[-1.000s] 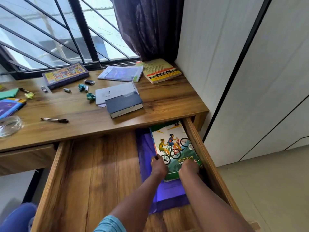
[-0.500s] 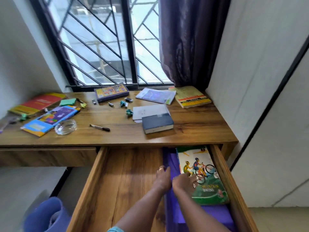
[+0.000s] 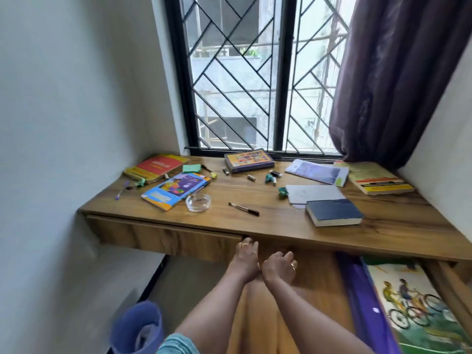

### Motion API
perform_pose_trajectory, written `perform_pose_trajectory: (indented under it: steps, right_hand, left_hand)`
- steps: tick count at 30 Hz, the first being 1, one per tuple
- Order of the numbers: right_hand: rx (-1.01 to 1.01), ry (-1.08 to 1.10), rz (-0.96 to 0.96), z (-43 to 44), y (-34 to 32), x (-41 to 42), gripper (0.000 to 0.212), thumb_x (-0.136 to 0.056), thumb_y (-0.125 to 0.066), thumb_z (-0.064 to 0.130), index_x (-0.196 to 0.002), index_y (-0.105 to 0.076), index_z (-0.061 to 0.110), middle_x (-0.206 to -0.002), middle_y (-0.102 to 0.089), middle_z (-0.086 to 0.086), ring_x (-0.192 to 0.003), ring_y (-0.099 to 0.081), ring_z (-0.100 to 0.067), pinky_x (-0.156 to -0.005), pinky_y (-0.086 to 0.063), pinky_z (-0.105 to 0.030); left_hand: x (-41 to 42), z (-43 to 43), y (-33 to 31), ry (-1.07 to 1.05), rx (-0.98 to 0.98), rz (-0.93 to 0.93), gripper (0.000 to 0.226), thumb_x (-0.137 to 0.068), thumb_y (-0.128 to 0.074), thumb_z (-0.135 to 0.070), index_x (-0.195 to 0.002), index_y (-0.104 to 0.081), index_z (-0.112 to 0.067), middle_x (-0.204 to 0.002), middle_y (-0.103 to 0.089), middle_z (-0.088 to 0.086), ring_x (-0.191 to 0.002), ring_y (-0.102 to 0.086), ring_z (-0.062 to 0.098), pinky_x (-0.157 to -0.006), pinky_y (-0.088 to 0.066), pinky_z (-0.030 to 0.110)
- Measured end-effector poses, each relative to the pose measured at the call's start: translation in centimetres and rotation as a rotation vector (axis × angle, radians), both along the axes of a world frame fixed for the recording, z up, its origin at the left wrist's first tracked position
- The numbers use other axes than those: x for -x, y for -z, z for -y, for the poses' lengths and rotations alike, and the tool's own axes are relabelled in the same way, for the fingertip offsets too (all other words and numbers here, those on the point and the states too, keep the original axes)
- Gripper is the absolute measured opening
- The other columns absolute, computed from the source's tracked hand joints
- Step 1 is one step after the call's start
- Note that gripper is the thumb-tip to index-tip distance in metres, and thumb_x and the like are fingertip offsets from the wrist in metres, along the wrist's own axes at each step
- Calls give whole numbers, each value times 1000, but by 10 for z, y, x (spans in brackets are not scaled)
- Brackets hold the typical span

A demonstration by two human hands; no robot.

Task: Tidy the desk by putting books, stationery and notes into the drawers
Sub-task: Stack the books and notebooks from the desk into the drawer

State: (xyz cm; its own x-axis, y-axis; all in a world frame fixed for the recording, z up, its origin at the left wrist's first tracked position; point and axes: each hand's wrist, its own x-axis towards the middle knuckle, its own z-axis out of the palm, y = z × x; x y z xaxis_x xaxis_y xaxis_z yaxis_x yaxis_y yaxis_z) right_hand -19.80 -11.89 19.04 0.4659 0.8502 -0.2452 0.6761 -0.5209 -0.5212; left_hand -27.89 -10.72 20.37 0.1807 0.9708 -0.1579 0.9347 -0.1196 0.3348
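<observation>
The wooden bench (image 3: 281, 221) stretches beyond both grips, its front edge just above them. Under it the open drawer (image 3: 314, 277) lies beneath the grips and runs off to their right. At its far right, well apart from the grips, a purple folder (image 3: 357, 297) carries a cycling book (image 3: 413, 307).

On the bench, beyond and right of the grips, a dark blue book (image 3: 332, 212) lies partly on white papers (image 3: 311, 192). Beyond and left of them lie a blue and orange book (image 3: 176, 190), a glass dish (image 3: 198, 202) and, nearer, a black pen (image 3: 244, 209).

The left grip (image 3: 245, 259) is empty, its fingers straight with the tips at the bench's front edge. The right grip (image 3: 278, 267), just beside it, is loosely curled and holds nothing.
</observation>
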Motion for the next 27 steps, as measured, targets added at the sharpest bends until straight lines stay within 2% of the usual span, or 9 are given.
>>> perform_pose_trajectory:
  steps: [3, 7, 10, 17, 23, 25, 27]
  right_hand:
    - [-4, -22, -25, -13, -11, 68, 42, -91, -50, 23, -130, -50, 6, -139, -35, -13, -129, -34, -32, -108, -33, -34]
    - [-45, -32, -69, -41, -23, 150, 39, -95, -40, 19, -129, -50, 2, -140, -34, -16, -129, -35, -33, -110, -31, -37]
    - [-44, -76, -116, -59, -34, 195, 38, -94, -43, 20, -126, -53, 2, -137, -37, -18, -127, -38, -35, -109, -32, -36]
    - [3, -122, -330, -131, -46, 253, 34, -93, -51, 19, -118, -61, -3, -127, -57, -22, -120, -52, -35, -94, -44, -32]
    - [9, -117, -529, -214, -37, 312, 39, -90, -56, 15, -128, -53, 4, -129, -59, -15, -120, -55, -30, -97, -44, -32]
    - [22, -129, -523, -239, -31, 329, 38, -94, -50, 13, -130, -51, 2, -132, -56, -15, -124, -52, -30, -98, -42, -31]
    - [70, -92, -501, -264, -27, 341, 37, -97, -42, 15, -130, -51, 2, -135, -54, -14, -126, -49, -28, -91, -43, -28]
  left_hand:
    - [67, -12, -5, -7, -11, 1, 59, -95, -42, -16, -150, -21, -9, -157, -10, 13, -144, -10, 31, -119, -18, 36]
    - [147, -35, -10, -58, -26, -5, 58, -97, -43, -17, -151, -21, -11, -158, -7, 13, -146, -7, 30, -120, -18, 37]
    - [198, -50, -14, -106, -24, -16, 59, -96, -45, -17, -150, -21, -11, -157, -9, 14, -145, -9, 32, -120, -17, 37]
    - [294, -130, -19, -292, -6, -74, 56, -95, -40, -15, -148, -24, -4, -154, -16, 15, -142, -16, 31, -117, -16, 35]
    - [356, -233, -2, -408, 69, -109, 56, -95, -44, -22, -144, -28, 0, -152, -28, 18, -141, -26, 29, -114, -22, 34]
    - [371, -264, 5, -417, 96, -100, 56, -95, -46, -23, -144, -29, -1, -152, -28, 18, -141, -27, 29, -113, -24, 33]
    - [386, -295, 10, -436, 115, -111, 57, -96, -46, -25, -144, -30, 0, -152, -27, 18, -141, -27, 29, -113, -24, 32]
